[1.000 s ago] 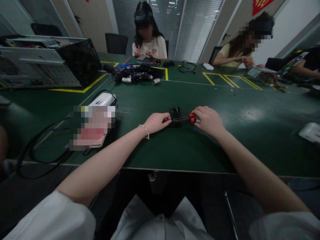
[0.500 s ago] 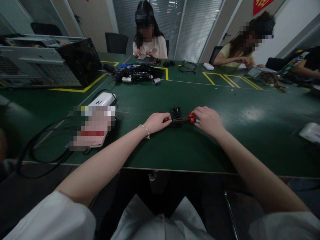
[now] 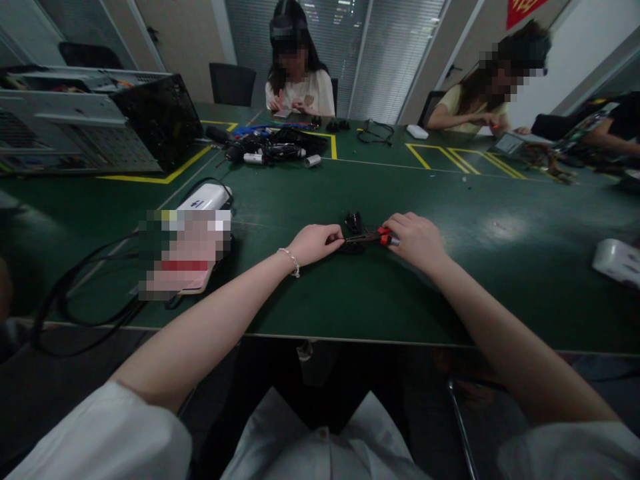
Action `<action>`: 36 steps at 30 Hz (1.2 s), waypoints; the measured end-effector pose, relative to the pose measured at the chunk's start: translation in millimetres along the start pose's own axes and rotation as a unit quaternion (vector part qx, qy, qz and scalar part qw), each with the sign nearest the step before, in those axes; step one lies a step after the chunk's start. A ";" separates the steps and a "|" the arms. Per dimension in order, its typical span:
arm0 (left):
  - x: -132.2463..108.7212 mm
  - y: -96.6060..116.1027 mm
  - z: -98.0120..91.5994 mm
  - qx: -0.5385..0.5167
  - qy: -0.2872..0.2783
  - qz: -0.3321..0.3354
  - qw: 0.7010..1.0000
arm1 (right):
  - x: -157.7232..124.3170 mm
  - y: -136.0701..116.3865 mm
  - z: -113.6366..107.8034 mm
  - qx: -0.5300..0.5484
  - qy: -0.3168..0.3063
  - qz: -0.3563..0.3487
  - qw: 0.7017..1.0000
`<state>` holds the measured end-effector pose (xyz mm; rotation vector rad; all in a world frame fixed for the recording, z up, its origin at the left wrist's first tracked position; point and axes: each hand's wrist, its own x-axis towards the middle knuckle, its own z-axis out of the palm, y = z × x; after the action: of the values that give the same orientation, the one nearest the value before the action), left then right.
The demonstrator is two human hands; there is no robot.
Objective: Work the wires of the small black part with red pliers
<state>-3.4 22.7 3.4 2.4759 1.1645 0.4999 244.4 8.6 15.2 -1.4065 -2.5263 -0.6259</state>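
Observation:
Pliers (image 3: 369, 237) with red handles lie across the space between my hands, their dark jaws pointing left. My right hand (image 3: 417, 240) is wrapped round the red handles. My left hand (image 3: 316, 245) is pinched at the jaw tips, on something too small to make out. Just behind and below the jaws, on the green table (image 3: 300, 307), is a small bundle of black cable (image 3: 353, 222). Part of it is hidden by the pliers.
A pink phone (image 3: 187, 263) and a white power strip (image 3: 210, 197) lie at the left. An open computer case (image 3: 90, 127) stands at the back left, beside tangled cables (image 3: 280, 143). Two people (image 3: 305, 90) sit opposite. A white device (image 3: 617, 260) is at the right edge.
Both hands and the pliers hold nearly the same position. The white device at the right edge has shifted slightly left and up in view.

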 end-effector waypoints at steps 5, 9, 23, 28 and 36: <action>0.5 0.1 0.5 0.003 -0.002 -0.002 1.000 | 1.0 -1.0 -1.4 -0.015 -0.002 -0.002 1.000; 0.9 -0.3 1.2 0.005 0.000 -0.001 1.000 | 1.3 -2.0 -2.3 -0.022 -0.011 0.001 1.000; 0.3 1.0 0.3 -0.006 0.000 -0.006 1.000 | 3.3 -2.0 -2.5 -0.032 -0.016 -0.032 0.999; 1.0 0.0 1.0 -0.003 -0.002 -0.008 1.000 | 2.8 -2.2 -2.0 -0.021 -0.036 -0.020 0.999; 0.4 0.0 -1.0 -0.017 -0.015 -0.007 1.000 | 1.8 -1.4 0.4 -0.023 -0.041 -0.012 0.999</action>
<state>-3.6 23.2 4.3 2.4365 1.1529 0.4723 242.3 9.6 15.1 -1.4488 -2.6118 -0.6461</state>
